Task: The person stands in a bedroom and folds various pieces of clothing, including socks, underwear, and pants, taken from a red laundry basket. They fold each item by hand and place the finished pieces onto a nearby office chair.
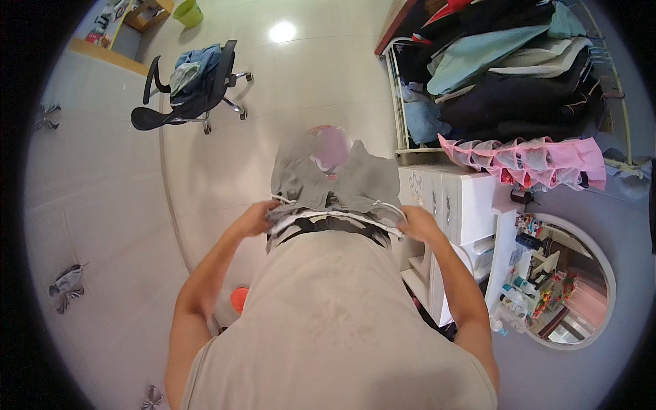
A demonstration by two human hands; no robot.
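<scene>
In front of my waist a grey cloth garment (335, 189) is stretched between my two hands. My left hand (259, 219) grips its left side, with the fingers partly hidden in the cloth. On the other side my right hand (419, 223) holds the edge near a white cord-like loop (390, 207). A similar short white piece (282, 198) shows by my left hand. A white band (335, 216) curves across the garment's near edge, close to my beige shirt (328, 287). Beyond the cloth, a blurred pinkish round thing (332, 148) is partly covered.
A black office chair (220, 84) with clothes on it stands ahead left, beyond the bed-like pale surface (102, 195). To the right are a loaded clothes rack (398, 102), a white cabinet (469, 205) and a round mirror (607, 282). A green bin (188, 14) sits far ahead.
</scene>
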